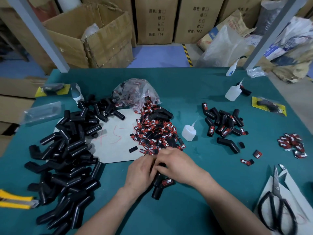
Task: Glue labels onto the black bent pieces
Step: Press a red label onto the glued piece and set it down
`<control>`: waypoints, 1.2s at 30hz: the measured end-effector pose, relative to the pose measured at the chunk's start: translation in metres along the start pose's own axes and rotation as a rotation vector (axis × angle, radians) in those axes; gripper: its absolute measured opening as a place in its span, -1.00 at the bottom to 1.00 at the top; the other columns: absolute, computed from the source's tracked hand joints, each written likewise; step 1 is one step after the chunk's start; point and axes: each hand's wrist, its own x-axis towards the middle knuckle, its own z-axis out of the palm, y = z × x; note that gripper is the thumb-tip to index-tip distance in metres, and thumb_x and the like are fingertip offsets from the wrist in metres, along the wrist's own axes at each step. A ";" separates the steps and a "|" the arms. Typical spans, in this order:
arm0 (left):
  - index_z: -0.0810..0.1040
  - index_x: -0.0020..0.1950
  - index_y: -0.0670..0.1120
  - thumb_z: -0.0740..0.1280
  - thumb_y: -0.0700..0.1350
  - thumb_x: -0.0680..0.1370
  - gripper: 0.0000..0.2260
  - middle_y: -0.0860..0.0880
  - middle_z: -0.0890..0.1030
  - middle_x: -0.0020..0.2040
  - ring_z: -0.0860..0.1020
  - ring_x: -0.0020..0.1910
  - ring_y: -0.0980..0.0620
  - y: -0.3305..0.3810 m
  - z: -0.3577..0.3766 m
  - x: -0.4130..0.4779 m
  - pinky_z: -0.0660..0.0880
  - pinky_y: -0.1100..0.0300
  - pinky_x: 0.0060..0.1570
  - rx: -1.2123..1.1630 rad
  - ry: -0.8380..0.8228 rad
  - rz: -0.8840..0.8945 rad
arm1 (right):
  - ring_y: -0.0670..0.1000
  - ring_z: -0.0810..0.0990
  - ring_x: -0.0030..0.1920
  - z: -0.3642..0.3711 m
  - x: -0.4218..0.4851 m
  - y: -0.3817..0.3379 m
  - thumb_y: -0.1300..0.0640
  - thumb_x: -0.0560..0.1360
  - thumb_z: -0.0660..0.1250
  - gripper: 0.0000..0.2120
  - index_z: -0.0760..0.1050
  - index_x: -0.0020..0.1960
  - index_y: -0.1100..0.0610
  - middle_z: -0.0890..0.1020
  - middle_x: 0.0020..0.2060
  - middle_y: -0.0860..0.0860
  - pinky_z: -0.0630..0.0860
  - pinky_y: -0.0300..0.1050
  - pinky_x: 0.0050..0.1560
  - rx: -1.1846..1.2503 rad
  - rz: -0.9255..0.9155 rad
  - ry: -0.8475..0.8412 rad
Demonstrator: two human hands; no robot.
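Both hands meet at the table's front centre on one black bent piece. My left hand grips its upper part from the left. My right hand curls over the top end from the right. A red-and-black label lies on the piece just below my right hand. A heap of loose labels spreads right behind my hands. Unlabelled black bent pieces lie piled at the left. Labelled pieces sit at the right. A small glue bottle stands between the labels and the labelled pieces.
Scissors lie on white paper at the front right. A yellow knife sits at the left edge. Two more glue bottles stand at the back right. A plastic bag of labels and a small label pile lie on the green mat.
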 end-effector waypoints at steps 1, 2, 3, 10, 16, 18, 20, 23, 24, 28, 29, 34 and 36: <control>0.58 -0.10 -0.11 0.24 0.02 0.54 -0.77 -0.02 0.58 -0.24 0.57 -0.29 -0.10 0.001 0.000 0.000 0.45 0.10 -0.42 0.030 -0.016 0.031 | 0.08 0.54 0.00 0.004 0.001 -0.001 0.01 0.55 0.35 -0.83 0.63 0.00 0.10 0.59 -0.09 0.02 0.46 -0.02 0.11 -0.021 0.015 -0.020; 0.57 -0.12 -0.12 0.25 0.01 0.52 -0.78 -0.02 0.57 -0.23 0.56 -0.29 -0.10 0.000 -0.001 0.000 0.44 0.10 -0.43 0.040 -0.029 0.046 | 0.08 0.54 0.02 0.007 0.001 -0.001 0.01 0.56 0.35 -0.83 0.62 0.00 0.11 0.59 -0.08 0.02 0.46 -0.03 0.10 -0.012 0.040 -0.039; 0.57 -0.12 -0.13 0.25 -0.01 0.52 -0.79 -0.04 0.57 -0.22 0.56 -0.28 -0.11 -0.001 -0.001 0.000 0.45 0.08 -0.43 0.037 -0.042 0.050 | 0.07 0.53 0.02 0.010 0.001 0.000 0.02 0.56 0.35 -0.83 0.61 -0.01 0.11 0.59 -0.08 0.02 0.45 -0.06 0.10 0.006 0.060 -0.044; 0.57 -0.12 -0.13 0.49 -0.27 0.43 -0.87 -0.05 0.56 -0.20 0.53 -0.34 -0.12 -0.007 -0.005 -0.001 0.27 0.13 -0.50 0.121 -0.073 0.041 | 0.08 0.50 -0.04 0.023 0.002 -0.002 0.10 0.50 0.29 -0.90 0.55 -0.10 0.11 0.57 -0.13 0.02 0.48 0.00 0.07 -0.060 0.056 0.033; 0.64 -0.01 -0.15 0.28 -0.07 0.56 -0.80 -0.03 0.65 -0.20 0.62 -0.28 -0.11 -0.010 -0.006 0.003 0.52 0.10 -0.43 0.005 0.051 -0.076 | 0.08 0.56 -0.19 0.032 0.008 -0.005 0.18 0.45 0.40 -0.95 0.61 -0.11 0.15 0.59 -0.25 0.01 0.55 -0.03 -0.09 0.025 0.066 0.343; 0.65 0.07 -0.15 0.27 -0.06 0.58 -0.77 -0.06 0.66 -0.11 0.64 -0.19 -0.14 -0.014 -0.010 0.014 0.59 0.00 -0.33 0.016 0.104 -0.136 | 0.07 0.57 -0.20 0.037 0.009 -0.003 0.21 0.47 0.42 -0.96 0.63 -0.09 0.17 0.61 -0.23 0.01 0.53 -0.08 -0.10 0.049 0.049 0.464; 0.65 0.10 -0.18 0.38 -0.18 0.57 -0.86 -0.13 0.61 -0.05 0.60 -0.13 -0.22 -0.022 -0.014 0.030 0.58 -0.09 -0.23 0.101 0.148 -0.173 | 0.07 0.58 -0.19 0.043 0.010 0.002 0.22 0.47 0.43 -0.96 0.63 -0.08 0.18 0.62 -0.21 0.02 0.53 -0.07 -0.11 0.041 0.016 0.508; 0.64 0.14 -0.24 0.44 -0.25 0.53 -0.81 -0.25 0.59 0.14 0.58 -0.06 -0.32 -0.042 -0.017 0.062 0.57 -0.14 -0.13 0.253 0.178 -0.231 | 0.06 0.57 -0.18 0.049 0.012 0.009 0.23 0.49 0.42 -0.97 0.62 -0.07 0.19 0.62 -0.19 0.01 0.54 -0.05 -0.10 0.066 -0.005 0.525; 0.63 0.18 -0.25 0.43 -0.24 0.54 -0.77 -0.28 0.57 0.25 0.58 -0.02 -0.35 -0.049 -0.016 0.071 0.57 -0.16 -0.11 0.312 0.173 -0.246 | 0.05 0.57 -0.18 0.050 0.013 0.011 0.23 0.50 0.42 -0.97 0.62 -0.07 0.18 0.62 -0.19 0.01 0.54 -0.06 -0.10 0.077 -0.011 0.533; 0.46 0.47 -0.15 0.24 -0.06 0.70 -0.64 -0.19 0.31 0.59 0.51 0.19 -0.36 -0.075 -0.013 0.101 0.49 -0.21 0.03 0.506 0.049 -0.339 | 0.05 0.57 -0.17 0.055 0.013 0.015 0.21 0.51 0.41 -0.96 0.61 -0.04 0.18 0.62 -0.19 0.00 0.56 -0.04 -0.10 0.111 -0.021 0.531; 0.43 0.49 -0.13 0.20 -0.03 0.72 -0.64 -0.16 0.30 0.60 0.48 0.25 -0.35 -0.081 -0.013 0.106 0.46 -0.22 0.09 0.532 0.019 -0.365 | 0.05 0.58 -0.17 0.055 0.013 0.016 0.21 0.51 0.42 -0.96 0.61 -0.04 0.18 0.63 -0.18 0.01 0.57 -0.03 -0.10 0.118 -0.018 0.532; 0.64 0.11 -0.27 0.39 -0.25 0.60 -0.87 -0.26 0.59 0.05 0.56 -0.13 -0.31 -0.075 -0.021 0.108 0.56 -0.18 -0.17 0.486 0.093 -0.249 | -0.04 0.54 -0.20 0.054 0.016 0.019 0.24 0.52 0.42 -0.96 0.62 -0.05 0.20 0.61 -0.19 -0.02 0.56 -0.09 -0.15 0.186 0.023 0.619; 0.67 0.06 -0.26 0.44 -0.28 0.56 -0.90 -0.22 0.59 -0.04 0.57 -0.24 -0.25 -0.055 -0.021 0.095 0.55 -0.09 -0.33 0.376 0.154 -0.229 | -0.12 0.53 -0.15 0.052 0.018 0.023 0.25 0.52 0.40 -0.91 0.62 0.02 0.20 0.59 -0.11 -0.03 0.56 -0.14 -0.13 0.264 0.086 0.698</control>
